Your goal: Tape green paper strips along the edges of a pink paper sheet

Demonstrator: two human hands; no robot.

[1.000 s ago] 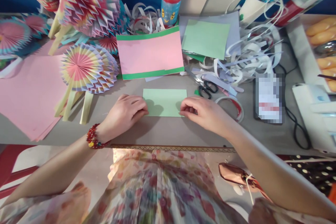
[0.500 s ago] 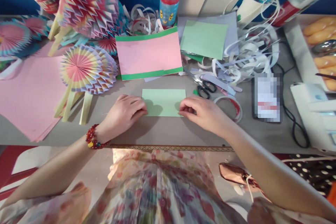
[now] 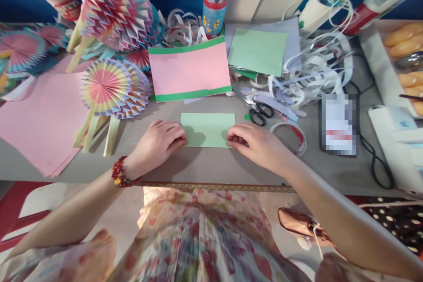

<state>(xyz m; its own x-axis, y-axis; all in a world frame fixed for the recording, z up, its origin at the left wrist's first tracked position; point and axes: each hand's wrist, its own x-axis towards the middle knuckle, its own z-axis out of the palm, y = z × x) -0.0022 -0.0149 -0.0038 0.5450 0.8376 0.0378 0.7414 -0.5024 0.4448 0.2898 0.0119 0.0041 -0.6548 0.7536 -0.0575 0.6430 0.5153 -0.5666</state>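
Observation:
A light green paper strip (image 3: 208, 130) lies flat on the grey table in front of me, its long edge facing me. My left hand (image 3: 165, 136) pinches its lower left corner between thumb and fingers. At the lower right corner, my right hand (image 3: 246, 139) grips the paper the same way. Just beyond the strip is a pink card with green borders (image 3: 191, 70). Black-handled scissors (image 3: 259, 112) and a roll of tape (image 3: 299, 139) are close to my right hand. Folded paper fans (image 3: 112, 86) stand to the left of my left hand.
Pink sheets (image 3: 49, 119) cover the table's left side. A pen cup (image 3: 214, 15), green paper (image 3: 257, 50) and a heap of curled paper strips (image 3: 317, 66) fill the back. On the right are a phone (image 3: 339, 125), a cable, a white device (image 3: 390, 141) and a box (image 3: 373, 57).
The view has shifted slightly, moving everything a little to the right in the picture. Both hands keep their hold on the green paper's corners, and the paper stays flat.

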